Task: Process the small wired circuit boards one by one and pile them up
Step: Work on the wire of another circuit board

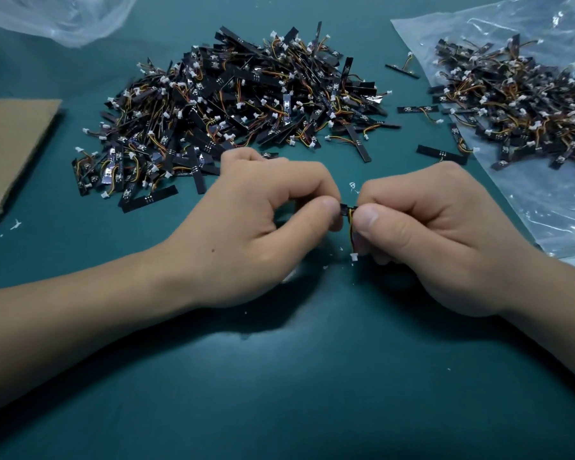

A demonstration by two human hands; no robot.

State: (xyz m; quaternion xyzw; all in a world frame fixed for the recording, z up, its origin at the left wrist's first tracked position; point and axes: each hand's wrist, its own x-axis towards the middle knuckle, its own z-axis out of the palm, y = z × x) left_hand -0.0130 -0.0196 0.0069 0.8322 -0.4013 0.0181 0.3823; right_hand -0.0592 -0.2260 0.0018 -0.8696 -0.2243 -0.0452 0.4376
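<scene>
Both hands meet over the middle of the green table (pixel 279 376), the left hand (pixel 256 227) and right hand (pixel 439 237) each pinching one small black board (pixel 346 210) between them. Its wires (pixel 352 232) hang down to a white plug (pixel 354 257). A big pile (pixel 233 104) of boards lies toward the far edge, and another heap (pixel 518 104) sits on a plastic bag (pixel 545 200) at the far right corner.

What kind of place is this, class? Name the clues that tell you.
Probably a hand-assembly workbench for electronics: a pile of wired circuit boards on a green mat, a second pile on a plastic bag, and the left hand and right hand pinching one board.
</scene>
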